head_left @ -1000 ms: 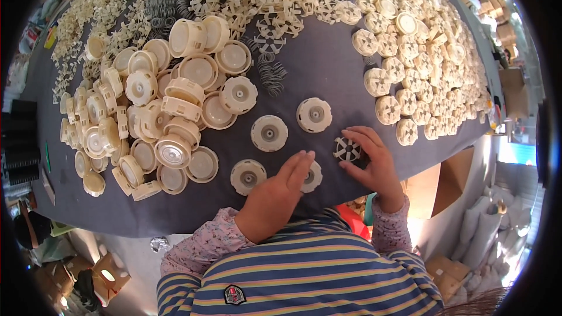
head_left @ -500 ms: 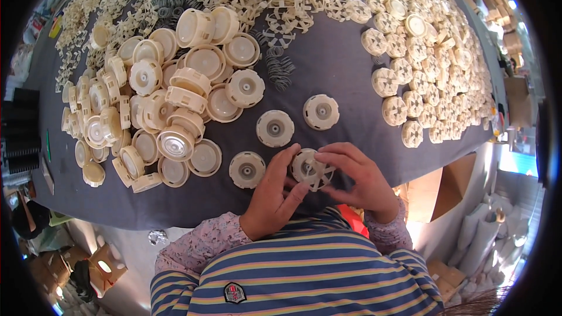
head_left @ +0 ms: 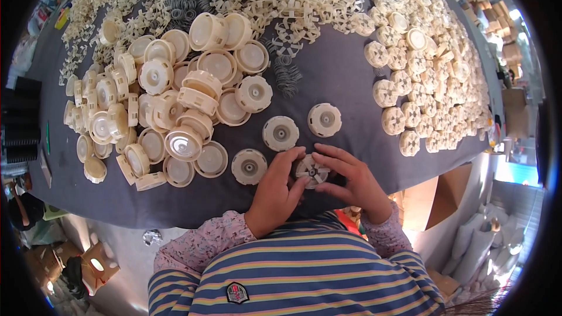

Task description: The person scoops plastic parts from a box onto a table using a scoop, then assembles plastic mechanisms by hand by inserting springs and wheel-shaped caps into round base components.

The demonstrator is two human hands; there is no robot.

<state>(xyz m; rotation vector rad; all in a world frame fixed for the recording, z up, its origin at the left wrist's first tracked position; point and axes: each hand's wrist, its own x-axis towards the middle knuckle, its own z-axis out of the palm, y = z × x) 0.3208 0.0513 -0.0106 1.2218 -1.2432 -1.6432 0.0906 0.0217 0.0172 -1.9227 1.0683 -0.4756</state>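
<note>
1. Head view, hands: my left hand (head_left: 275,190) and right hand (head_left: 357,184) were close together, fingers and thumbs clasped round one round piece (head_left: 312,171); couldn't tell how hard.
2. Piece location: near table edge, between my hands, just right of the nearest loose cap (head_left: 249,167).
3. Step, my judgement: seating the spoked insert on a cap; it looked roughly level, full seating unclear.
4. Next move, judged: called for even thumb pressure, rim steadied from both sides.
5. Two more loose caps, an upper-left one (head_left: 281,133) and an upper-right one (head_left: 325,119), lay flat, apart, recessed centres up.
6. Materials: cream, smooth, hard-looking plastic; discs with notched rims.
7. Left: cap heap (head_left: 184,142), jumbled, some shiny. Far side: tangled insert pile (head_left: 287,0), thin spokes; grey coiled wire springs (head_left: 287,76).
8. Right: spoke-topped rounds (head_left: 385,92), packed close.
9. Table (head_left: 342,76): dark grey cloth, slightly wrinkled.
</note>
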